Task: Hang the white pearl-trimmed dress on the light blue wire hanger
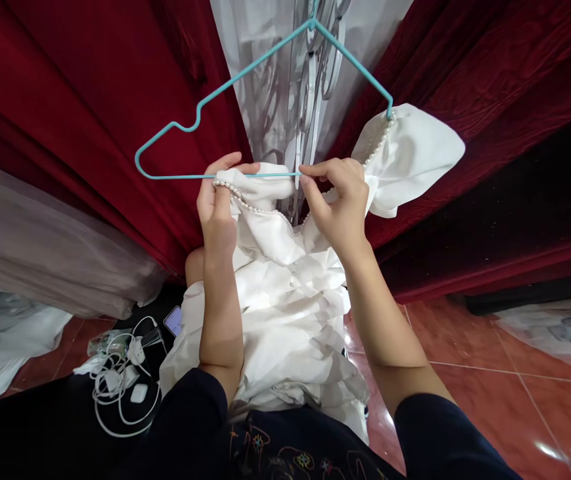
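A light-blue hanger (255, 65) stands upright in front of me. The right end of its arm reaches into the puffed sleeve of a white dress (280, 293), whose neckline has a string of pearl beads (260, 211). Its left end is bare. My left hand (218, 203) grips the dress at the beaded edge beside the hanger's bottom bar, thumb in front and fingers behind the cloth. With thumb and forefinger, my right hand (338, 197) pinches the bottom bar near its middle. The rest of the dress lies bunched over my lap.
Dark red curtains (90, 87) hang on both sides, with sheer white fabric (265, 73) between them. To the lower left, coiled white cables (115, 393), a small white case (138, 393) and a phone (172, 321) lie on a black surface. Red floor tiles (490, 373) show at right.
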A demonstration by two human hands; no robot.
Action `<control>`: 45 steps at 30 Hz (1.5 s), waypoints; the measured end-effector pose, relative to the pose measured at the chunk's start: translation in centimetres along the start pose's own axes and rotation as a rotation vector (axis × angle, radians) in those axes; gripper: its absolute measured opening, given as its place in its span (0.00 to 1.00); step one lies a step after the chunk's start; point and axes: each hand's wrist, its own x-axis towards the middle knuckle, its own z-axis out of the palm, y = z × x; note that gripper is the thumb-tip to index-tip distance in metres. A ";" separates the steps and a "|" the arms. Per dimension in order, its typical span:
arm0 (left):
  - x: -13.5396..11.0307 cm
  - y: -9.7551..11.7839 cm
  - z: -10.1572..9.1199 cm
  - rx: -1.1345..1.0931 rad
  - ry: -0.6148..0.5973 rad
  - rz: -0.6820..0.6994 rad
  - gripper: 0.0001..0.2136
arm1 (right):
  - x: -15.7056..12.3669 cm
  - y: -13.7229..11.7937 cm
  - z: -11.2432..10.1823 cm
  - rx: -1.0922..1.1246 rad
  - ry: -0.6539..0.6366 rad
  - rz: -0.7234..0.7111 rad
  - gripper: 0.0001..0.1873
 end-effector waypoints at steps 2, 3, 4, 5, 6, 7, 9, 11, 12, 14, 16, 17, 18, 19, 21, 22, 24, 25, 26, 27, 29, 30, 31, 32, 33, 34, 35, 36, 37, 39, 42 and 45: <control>0.2 0.5 1.4 0.020 0.066 0.033 0.08 | 0.1 -0.5 -0.7 0.022 -0.033 -0.027 0.10; 0.4 0.5 1.8 0.044 0.095 0.046 0.07 | 0.2 -0.6 -1.3 0.037 -0.044 -0.042 0.10; 0.4 0.4 2.0 0.074 0.113 0.046 0.07 | 0.3 -0.7 -1.9 0.052 -0.023 -0.055 0.10; 0.4 0.3 2.1 0.110 0.123 0.038 0.07 | 0.4 -0.6 -2.5 0.056 0.034 -0.066 0.10; 0.4 0.2 2.2 0.139 0.130 0.027 0.07 | 0.5 -0.4 -3.1 0.048 0.129 -0.081 0.12; 0.3 0.1 2.2 0.154 0.131 0.018 0.08 | 0.7 0.1 -3.6 0.027 0.239 -0.095 0.15; 0.1 -0.1 2.2 0.141 0.124 0.012 0.09 | 1.1 1.6 -4.2 -0.045 0.383 -0.109 0.25; 0.0 -0.2 2.1 0.138 0.118 0.014 0.10 | 1.7 3.5 -4.1 -0.103 0.375 -0.089 0.28; 0.0 -0.2 2.0 0.165 0.120 0.015 0.11 | 2.1 4.4 -4.0 -0.106 0.356 -0.072 0.25; 0.0 -0.2 1.9 0.236 0.139 0.019 0.13 | 3.1 6.2 -3.9 -0.079 0.343 -0.023 0.14; 0.2 -0.1 1.7 0.245 0.151 0.031 0.12 | 4.2 7.7 -4.5 -0.016 0.396 0.028 0.06; 0.3 -0.1 1.6 0.211 0.150 0.041 0.11 | 4.8 8.5 -5.1 0.020 0.442 0.051 0.05; 0.4 0.0 1.5 0.166 0.145 0.055 0.09 | 5.2 9.4 -5.9 0.058 0.496 0.067 0.06; 0.5 0.1 1.4 0.121 0.136 0.072 0.08 | 5.4 10.4 -6.8 0.099 0.551 0.076 0.06; 0.6 0.2 1.2 0.057 0.122 0.094 0.07 | 5.0 12.3 -8.6 0.170 0.656 0.086 0.07; 0.7 0.2 1.1 0.042 0.118 0.096 0.07 | 4.3 13.2 -9.3 0.187 0.690 0.102 0.06; 0.7 0.1 1.0 0.047 0.113 0.079 0.08 | 2.3 14.1 -10.1 0.169 0.737 0.137 0.05; 0.6 0.0 1.0 0.054 0.106 0.061 0.08 | 1.0 14.0 -10.1 0.128 0.714 0.157 0.06; 0.6 -0.2 1.0 0.057 0.098 0.047 0.09 | -0.2 13.5 -9.9 0.087 0.655 0.174 0.06; 0.5 -0.4 1.0 0.052 0.090 0.041 0.09 | -1.3 12.5 -9.6 0.066 0.581 0.199 0.08; 0.4 -0.7 1.2 0.040 0.084 0.031 0.08 | -2.6 9.6 -8.7 0.090 0.440 0.213 0.11; 0.4 -0.8 1.3 0.034 0.090 0.028 0.08 | -2.8 7.9 -8.2 0.123 0.388 0.199 0.13; 0.3 -0.9 1.5 0.029 0.098 0.022 0.08 | -2.7 6.2 -7.7 0.140 0.375 0.179 0.13; 0.3 -0.9 1.7 0.027 0.104 0.010 0.08 | -2.3 4.6 -7.1 0.138 0.350 0.135 0.11; 0.2 -0.8 1.9 0.033 0.107 -0.008 0.08 | -1.8 3.2 -6.6 0.123 0.315 0.079 0.11; 0.1 -0.7 2.2 0.044 0.111 -0.026 0.08 | -1.3 2.2 -6.0 0.124 0.249 0.053 0.12; 0.0 -0.6 2.4 0.061 0.113 -0.044 0.09 | -0.8 1.5 -5.3 0.130 0.175 0.048 0.12; -0.1 -0.5 2.5 0.084 0.116 -0.058 0.11 | -0.4 1.1 -4.6 0.141 0.117 0.058 0.13; -0.3 -0.5 2.6 0.107 0.117 -0.069 0.13 | -0.3 1.0 -3.9 0.159 0.085 0.077 0.13; -0.8 -0.7 2.3 0.154 0.124 -0.071 0.17 | -0.5 1.4 -2.5 0.192 0.100 0.098 0.13; -1.8 -1.6 0.6 0.311 0.253 0.037 0.16 | -1.2 2.0 -1.2 0.208 0.148 0.086 0.14; -2.3 -2.5 -2.5 0.454 0.450 0.106 0.07 | -1.5 2.2 -1.1 0.202 0.162 0.101 0.15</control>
